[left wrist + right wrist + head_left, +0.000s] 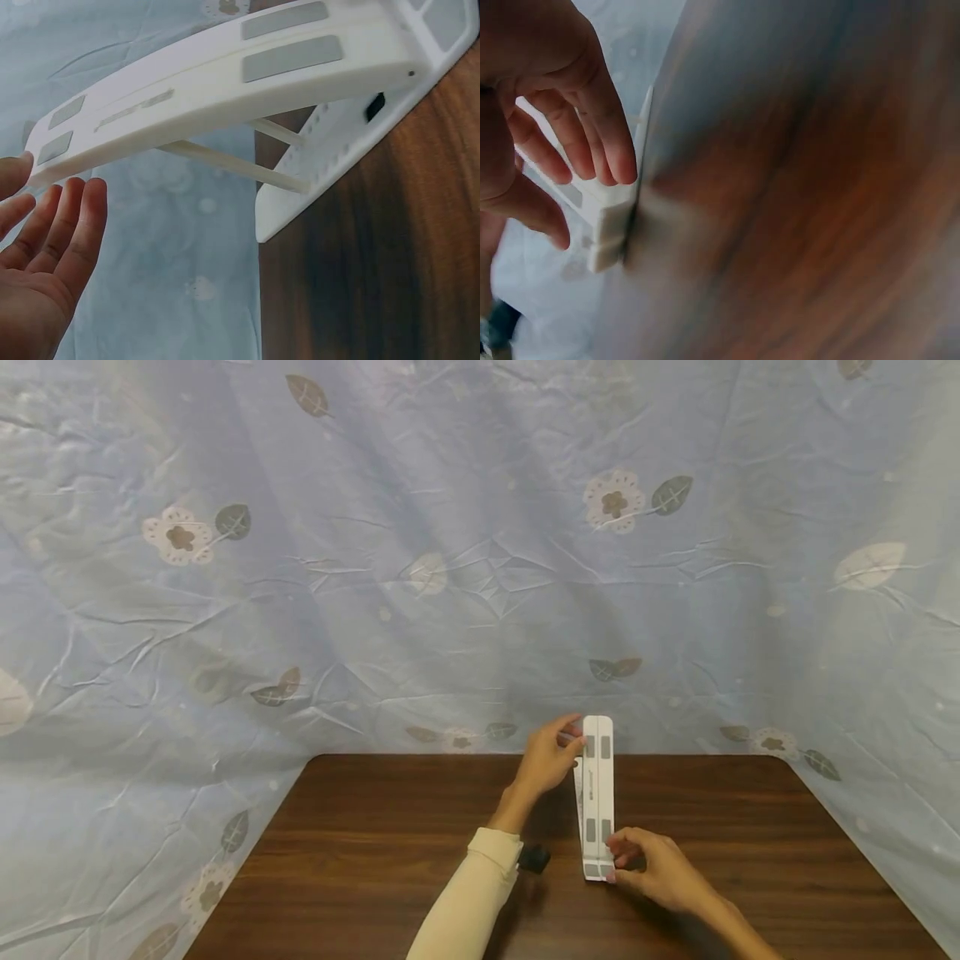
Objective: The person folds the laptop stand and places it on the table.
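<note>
A white folding laptop stand [597, 793] with grey pads stands raised on the table. In the left wrist view its upper arm [210, 82] slopes above the base [322, 154], propped by two thin struts [240, 166]. My left hand [550, 757] holds the raised end at its left edge, thumb at the tip and fingers just underneath. My right hand [660, 867] is at the low front end, thumb and fingertips against its right side, fingers slightly bent. From the right wrist, the stand's front end [611, 225] shows beyond the spread thumb and fingers.
The dark wooden table [360, 852] has its far edge close behind the stand. A pale blue curtain [450, 635] with leaves and flowers surrounds it. On my left wrist is a black device [534, 859], beside a cream sleeve [468, 897].
</note>
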Available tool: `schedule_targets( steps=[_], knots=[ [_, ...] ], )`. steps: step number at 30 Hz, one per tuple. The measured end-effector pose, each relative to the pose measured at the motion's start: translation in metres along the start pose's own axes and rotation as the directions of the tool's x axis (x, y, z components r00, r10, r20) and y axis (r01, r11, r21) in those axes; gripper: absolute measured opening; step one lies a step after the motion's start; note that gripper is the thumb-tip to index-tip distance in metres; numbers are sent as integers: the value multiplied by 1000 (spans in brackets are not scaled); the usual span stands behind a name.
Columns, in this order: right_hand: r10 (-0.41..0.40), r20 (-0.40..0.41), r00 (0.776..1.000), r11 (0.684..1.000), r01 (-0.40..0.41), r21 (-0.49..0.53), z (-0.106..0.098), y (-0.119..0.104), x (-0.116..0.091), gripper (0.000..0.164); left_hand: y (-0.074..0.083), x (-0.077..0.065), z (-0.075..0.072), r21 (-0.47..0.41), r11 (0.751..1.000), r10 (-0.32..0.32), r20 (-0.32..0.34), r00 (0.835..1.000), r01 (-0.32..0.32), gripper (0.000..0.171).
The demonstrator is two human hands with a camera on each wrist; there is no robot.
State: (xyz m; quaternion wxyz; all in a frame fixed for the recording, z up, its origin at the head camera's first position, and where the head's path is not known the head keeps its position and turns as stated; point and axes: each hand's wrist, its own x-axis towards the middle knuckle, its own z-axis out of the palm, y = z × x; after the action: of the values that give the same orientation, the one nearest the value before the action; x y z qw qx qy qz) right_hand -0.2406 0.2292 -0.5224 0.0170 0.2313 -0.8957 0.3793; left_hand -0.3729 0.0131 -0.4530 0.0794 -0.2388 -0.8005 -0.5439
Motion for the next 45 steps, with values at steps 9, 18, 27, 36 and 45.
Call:
schedule_targets(
  steps=[9,18,27,36,45],
  knots=[
    [-110,105,988,994,107,32,2,0,0,36,4,8,0,-42,999,-14,3,1000,14,47],
    [-132,90,987,991,131,19,4,2,3,28,5,13,-3,-42,999,-27,31,999,29,45],
    [-128,106,986,991,130,-14,4,3,5,24,8,12,-4,-99,994,-46,39,998,50,41],
    [-172,100,980,984,175,-24,-1,6,6,21,9,7,-9,-146,986,-75,4,997,75,40],
    [-166,153,974,986,168,1,-9,11,8,22,12,-6,-17,-160,982,-109,-46,993,101,41]
  ],
)
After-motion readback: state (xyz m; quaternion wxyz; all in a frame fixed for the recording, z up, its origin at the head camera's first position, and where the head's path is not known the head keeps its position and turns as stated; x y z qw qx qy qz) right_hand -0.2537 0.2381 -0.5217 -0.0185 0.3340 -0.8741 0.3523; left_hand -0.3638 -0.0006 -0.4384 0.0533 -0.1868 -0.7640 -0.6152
